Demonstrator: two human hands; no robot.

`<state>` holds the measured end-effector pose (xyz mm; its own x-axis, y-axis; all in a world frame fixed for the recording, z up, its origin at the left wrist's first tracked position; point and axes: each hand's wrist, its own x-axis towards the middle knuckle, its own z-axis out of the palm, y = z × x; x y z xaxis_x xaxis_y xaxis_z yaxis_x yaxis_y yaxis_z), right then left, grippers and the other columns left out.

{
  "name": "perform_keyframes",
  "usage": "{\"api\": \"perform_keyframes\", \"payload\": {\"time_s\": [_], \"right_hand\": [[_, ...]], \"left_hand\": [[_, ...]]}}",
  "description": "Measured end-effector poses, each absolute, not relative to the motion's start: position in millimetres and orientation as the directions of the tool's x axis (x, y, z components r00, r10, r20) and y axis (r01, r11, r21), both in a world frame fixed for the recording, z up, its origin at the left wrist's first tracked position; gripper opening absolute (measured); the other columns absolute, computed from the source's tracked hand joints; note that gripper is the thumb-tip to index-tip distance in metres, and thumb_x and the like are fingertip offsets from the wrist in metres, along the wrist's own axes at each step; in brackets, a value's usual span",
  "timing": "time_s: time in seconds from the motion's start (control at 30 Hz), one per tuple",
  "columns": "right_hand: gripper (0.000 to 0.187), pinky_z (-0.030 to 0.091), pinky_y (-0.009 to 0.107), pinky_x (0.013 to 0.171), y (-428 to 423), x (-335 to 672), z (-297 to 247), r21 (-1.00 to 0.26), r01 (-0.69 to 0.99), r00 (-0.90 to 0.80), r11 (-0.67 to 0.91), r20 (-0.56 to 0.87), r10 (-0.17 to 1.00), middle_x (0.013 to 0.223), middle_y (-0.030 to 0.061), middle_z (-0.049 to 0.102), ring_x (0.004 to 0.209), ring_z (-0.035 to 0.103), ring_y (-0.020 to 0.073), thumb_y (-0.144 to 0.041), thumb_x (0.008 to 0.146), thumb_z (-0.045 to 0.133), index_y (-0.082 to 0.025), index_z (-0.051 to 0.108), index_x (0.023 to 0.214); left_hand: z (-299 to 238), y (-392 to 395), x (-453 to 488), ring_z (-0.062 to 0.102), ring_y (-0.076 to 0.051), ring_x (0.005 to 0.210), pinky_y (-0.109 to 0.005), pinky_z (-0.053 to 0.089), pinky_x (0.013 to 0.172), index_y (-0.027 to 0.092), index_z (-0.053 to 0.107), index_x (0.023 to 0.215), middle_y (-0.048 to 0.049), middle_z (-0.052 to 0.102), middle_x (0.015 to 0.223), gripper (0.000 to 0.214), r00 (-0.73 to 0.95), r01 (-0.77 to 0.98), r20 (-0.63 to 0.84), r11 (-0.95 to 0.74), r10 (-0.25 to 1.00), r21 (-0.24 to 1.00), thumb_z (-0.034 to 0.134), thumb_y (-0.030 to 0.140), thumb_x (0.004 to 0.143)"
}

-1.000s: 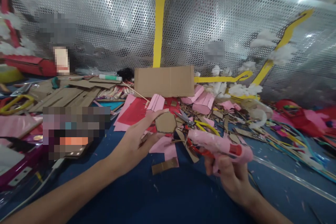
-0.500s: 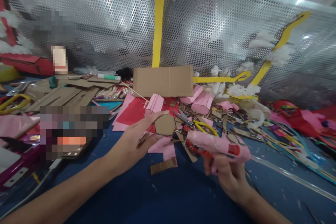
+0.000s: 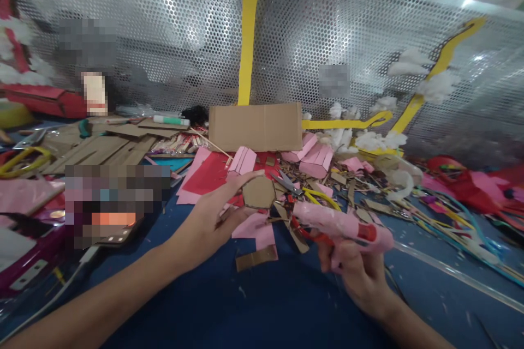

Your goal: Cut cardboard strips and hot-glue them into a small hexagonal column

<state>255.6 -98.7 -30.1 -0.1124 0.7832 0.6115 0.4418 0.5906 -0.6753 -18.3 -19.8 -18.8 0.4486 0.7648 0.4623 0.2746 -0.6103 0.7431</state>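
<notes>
My left hand [image 3: 213,218] pinches a small brown cardboard hexagon [image 3: 258,192] between thumb and fingers, holding it up over the blue table. My right hand [image 3: 358,272] grips a pink glue gun [image 3: 339,223] by its handle; the nozzle points left toward the hexagon, a short gap away. Below them lie pink paper pieces [image 3: 257,229] and a brown cardboard strip [image 3: 256,259].
A folded cardboard sheet [image 3: 256,126] stands at the back against a perforated metal panel [image 3: 172,38] with yellow strips. Scissors [image 3: 286,182], pink folded boxes [image 3: 315,158], cardboard scraps, cotton tufts [image 3: 368,139] and red paper [image 3: 208,172] litter the table. A cardboard stack [image 3: 98,147] lies left.
Almost nothing has moved. Both hands keep their hold; the view shifts slightly.
</notes>
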Motion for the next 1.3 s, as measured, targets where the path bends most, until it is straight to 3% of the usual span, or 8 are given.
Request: {"api": "perform_keyframes", "payload": {"time_s": [0.17, 0.37, 0.53, 0.73, 1.1, 1.3], "right_hand": [[0.058, 0.045, 0.022, 0.042, -101.1, 254.4, -28.8, -0.664, 0.431, -0.141, 0.611, 0.619, 0.772, 0.052, -0.0002, 0.062, 0.043, 0.057, 0.0125, -0.058, 0.110, 0.041, -0.022, 0.061, 0.069], [0.057, 0.043, 0.022, 0.042, -99.4, 254.2, -29.9, -0.675, 0.426, -0.132, 0.602, 0.612, 0.780, 0.050, -0.0007, 0.061, 0.041, 0.054, 0.0120, -0.058, 0.110, 0.040, -0.022, 0.062, 0.071], [0.055, 0.043, 0.024, 0.043, -99.5, 258.5, -37.5, -0.679, 0.401, -0.145, 0.615, 0.616, 0.774, 0.053, 0.0002, 0.062, 0.045, 0.055, 0.0135, -0.053, 0.111, 0.044, -0.022, 0.060, 0.068], [0.050, 0.042, 0.024, 0.043, -99.8, 261.4, -43.6, -0.677, 0.393, -0.144, 0.623, 0.623, 0.768, 0.054, -0.0010, 0.062, 0.045, 0.053, 0.0131, -0.047, 0.111, 0.045, -0.023, 0.060, 0.070], [0.056, 0.043, 0.024, 0.042, -99.2, 260.0, -39.2, -0.671, 0.438, -0.146, 0.599, 0.604, 0.783, 0.053, -0.0007, 0.061, 0.044, 0.054, 0.0132, -0.051, 0.112, 0.041, -0.023, 0.059, 0.067], [0.057, 0.043, 0.027, 0.041, -99.1, 258.7, -37.2, -0.654, 0.472, -0.122, 0.592, 0.616, 0.778, 0.051, -0.0002, 0.060, 0.042, 0.054, 0.0149, -0.051, 0.112, 0.040, -0.024, 0.061, 0.066]], "left_hand": [[-16.1, -20.7, -18.1, 0.069, -0.023, 0.127, -0.027, 0.064, 0.094, 0.031, 0.047, 0.156, -0.0051, 0.066, 0.148, 0.050, 0.457, 0.246, 0.458, -0.603, 0.763, 0.759, 0.055, 0.031, 0.107], [-15.2, -20.6, -18.0, 0.067, -0.026, 0.130, -0.030, 0.064, 0.097, 0.026, 0.048, 0.154, -0.0080, 0.068, 0.147, 0.049, 0.454, 0.289, 0.479, -0.633, 0.751, 0.718, 0.056, 0.032, 0.106], [-15.6, -20.3, -17.9, 0.071, -0.026, 0.125, -0.029, 0.066, 0.090, 0.027, 0.050, 0.153, -0.0086, 0.069, 0.144, 0.048, 0.449, 0.304, 0.500, -0.652, 0.741, 0.694, 0.057, 0.028, 0.105], [-18.6, -20.5, -17.1, 0.079, -0.025, 0.100, -0.030, 0.068, 0.073, 0.029, 0.051, 0.153, -0.0079, 0.075, 0.134, 0.051, 0.430, 0.329, 0.508, -0.654, 0.746, 0.682, 0.060, 0.030, 0.103], [-19.2, -20.5, -19.1, 0.079, -0.018, 0.086, -0.028, 0.066, 0.076, 0.030, 0.048, 0.155, -0.0079, 0.073, 0.138, 0.052, 0.463, 0.288, 0.505, -0.663, 0.728, 0.691, 0.059, 0.029, 0.104], [-19.6, -21.0, -19.6, 0.078, -0.022, 0.095, -0.030, 0.067, 0.078, 0.030, 0.048, 0.155, -0.0083, 0.073, 0.138, 0.052, 0.465, 0.322, 0.515, -0.679, 0.720, 0.659, 0.058, 0.030, 0.104]]}}
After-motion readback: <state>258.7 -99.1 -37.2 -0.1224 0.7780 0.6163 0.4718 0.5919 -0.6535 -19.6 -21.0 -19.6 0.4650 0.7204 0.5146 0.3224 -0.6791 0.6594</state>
